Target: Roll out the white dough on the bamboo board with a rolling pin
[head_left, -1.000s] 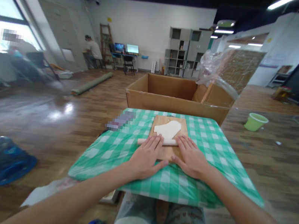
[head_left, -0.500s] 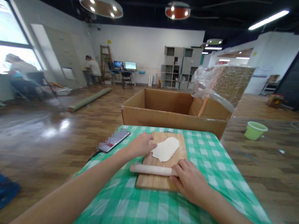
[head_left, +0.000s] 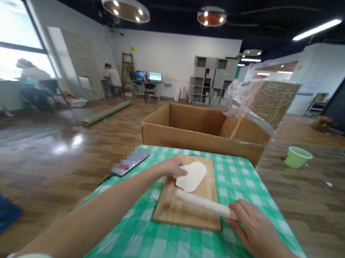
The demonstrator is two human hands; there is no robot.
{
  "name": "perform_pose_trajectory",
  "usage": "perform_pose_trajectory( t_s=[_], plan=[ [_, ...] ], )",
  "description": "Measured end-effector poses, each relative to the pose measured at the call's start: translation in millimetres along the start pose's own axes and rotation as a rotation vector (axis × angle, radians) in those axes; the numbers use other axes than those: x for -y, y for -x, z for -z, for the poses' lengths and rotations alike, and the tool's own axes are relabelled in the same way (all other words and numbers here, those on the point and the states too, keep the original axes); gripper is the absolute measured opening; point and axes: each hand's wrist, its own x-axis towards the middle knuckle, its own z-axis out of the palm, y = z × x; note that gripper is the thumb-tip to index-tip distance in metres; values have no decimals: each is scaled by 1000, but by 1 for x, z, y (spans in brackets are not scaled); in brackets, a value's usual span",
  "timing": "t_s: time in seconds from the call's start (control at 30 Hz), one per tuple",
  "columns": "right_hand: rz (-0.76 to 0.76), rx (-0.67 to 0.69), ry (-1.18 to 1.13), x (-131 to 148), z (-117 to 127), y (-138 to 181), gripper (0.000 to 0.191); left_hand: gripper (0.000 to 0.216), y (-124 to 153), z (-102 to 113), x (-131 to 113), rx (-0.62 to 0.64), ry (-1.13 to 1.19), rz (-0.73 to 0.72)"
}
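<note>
A thin, flat white sheet of dough (head_left: 195,177) lies on the far part of a wooden cutting board (head_left: 175,215). My left hand (head_left: 174,167) is closed at the sheet's left edge, its thumb over the dough and the other fingers partly hidden. In my right hand (head_left: 251,223) is the right end of a pale wooden rolling pin (head_left: 203,203). The pin slants across the near half of the board, close to the dough's near edge, and its left end looks blurred.
A green checked tablecloth (head_left: 179,252) covers the table. To the left lies a phone (head_left: 134,162), partly pixelated. Beyond the table stands a large cardboard box (head_left: 196,141); a green bucket (head_left: 298,158) is on the floor at right. Two people sit far off at left.
My right hand has moved right and toward me, drawing the rolling pin rightward and tilting it. My left hand has shifted right onto the dough's edge. The whole view has moved slightly.
</note>
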Motion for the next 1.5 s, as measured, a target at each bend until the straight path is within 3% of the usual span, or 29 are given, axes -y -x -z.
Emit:
perform_pose_trajectory(
  t_s=[0.13,0.27,0.37,0.43,0.5,0.63,0.77,0.97,1.13,1.23,1.5],
  plan=[
    [-137,-83,-71,-20,8,20,20,24,10,20,-15,-117,-95,-95],
    [-271,-230,-119,-34,21,10,24,31,37,33,-27,-299,-168,-195],
    [-351,-375,-132,-35,29,-7,29,27,56,21,-16,-400,-292,-462],
    [-391,-446,-142,-31,33,-17,33,28,62,7,-1,-373,-351,-622],
    [-420,-481,-164,-28,36,-26,35,28,64,-8,17,-310,-376,-685],
    [-435,-467,-237,-24,36,-46,37,33,63,-22,38,-220,-337,-535],
    [-402,-372,-349,-21,29,-77,38,35,50,-16,38,-186,-292,-456],
    [-307,-283,-457,-16,-4,-126,33,19,14,-15,35,-265,-184,-385],
    [-289,-164,-400,-26,-45,-119,29,21,2,-36,41,-404,81,-275],
    [-286,-66,-322,-36,-56,-107,28,21,3,-43,45,-501,229,-194],
    [-314,-48,-294,-33,-55,-106,30,25,7,-54,36,-426,393,-162]
  ],
)
